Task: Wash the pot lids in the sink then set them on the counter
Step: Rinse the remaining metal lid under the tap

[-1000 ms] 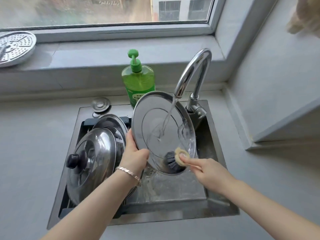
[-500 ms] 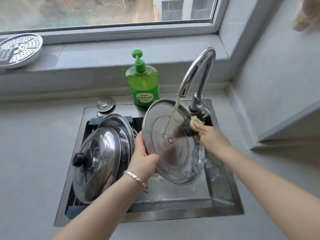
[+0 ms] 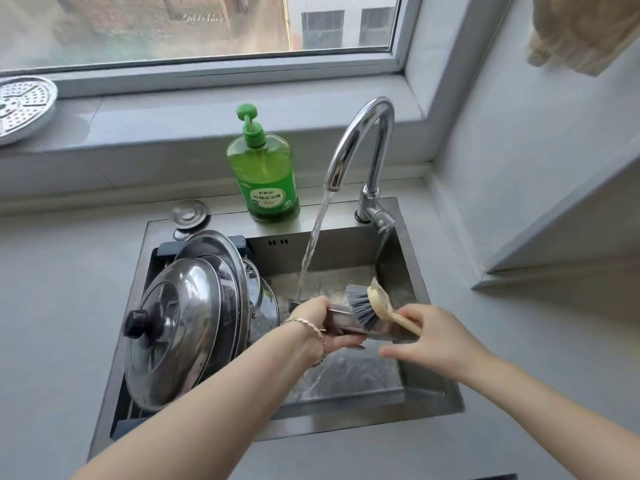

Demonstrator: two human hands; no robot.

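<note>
My left hand [image 3: 320, 327] grips a steel pot lid [image 3: 381, 332] that lies nearly flat and edge-on to me, low over the sink [image 3: 429, 407]. My right hand [image 3: 433, 336] holds the handle of a dish brush [image 3: 367, 306] whose grey bristles rest against the lid's top. Water runs from the faucet [image 3: 363, 140] and falls just beyond my left hand. Several other steel lids [image 3: 183, 327] lean upright in a rack on the sink's left side; the front one has a black knob.
A green dish soap bottle [image 3: 263, 171] stands on the sink's back rim. A small round drain stopper [image 3: 188, 213] lies left of it. A perforated steamer plate [image 3: 24, 105] rests on the window ledge. Grey counter [image 3: 52, 306] surrounds the sink; a cloth [image 3: 585, 29] hangs top right.
The lid has tipped from upright under the stream to nearly flat and lower in the sink. My right hand with the brush moved down and toward me.
</note>
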